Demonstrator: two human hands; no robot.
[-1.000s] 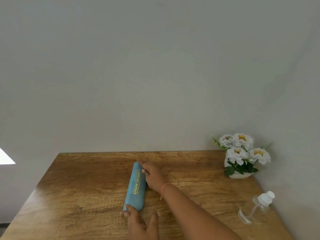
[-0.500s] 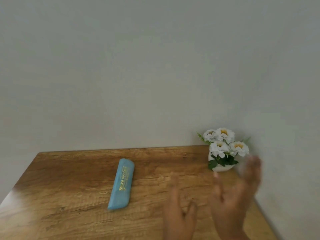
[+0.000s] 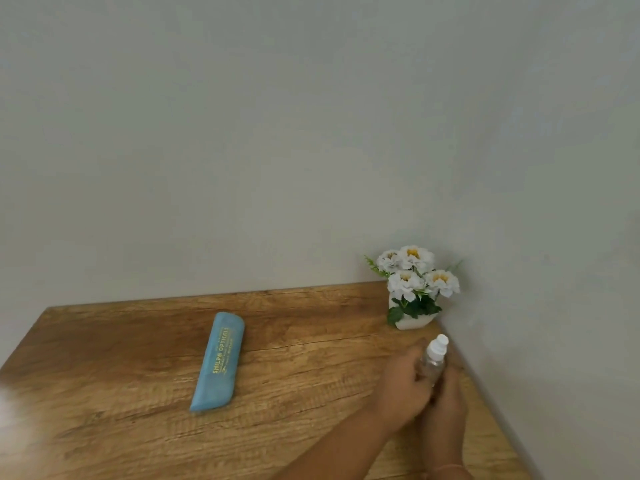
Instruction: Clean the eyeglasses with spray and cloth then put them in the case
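A clear spray bottle with a white cap stands near the table's right edge. Both hands are wrapped around its lower body. My left hand reaches across from the lower middle and grips its left side. On the near right side is my right hand, with an orange thread at its wrist. A blue eyeglass case with gold lettering lies shut on the wooden table, well to the left of the hands. No eyeglasses or cloth are in view.
A small white pot of white flowers stands in the back right corner, just behind the bottle. Grey walls border the table at the back and along its right side.
Both hands have let go of the blue case and moved right to the spray bottle. The case lies where it was left. The view has swung right.
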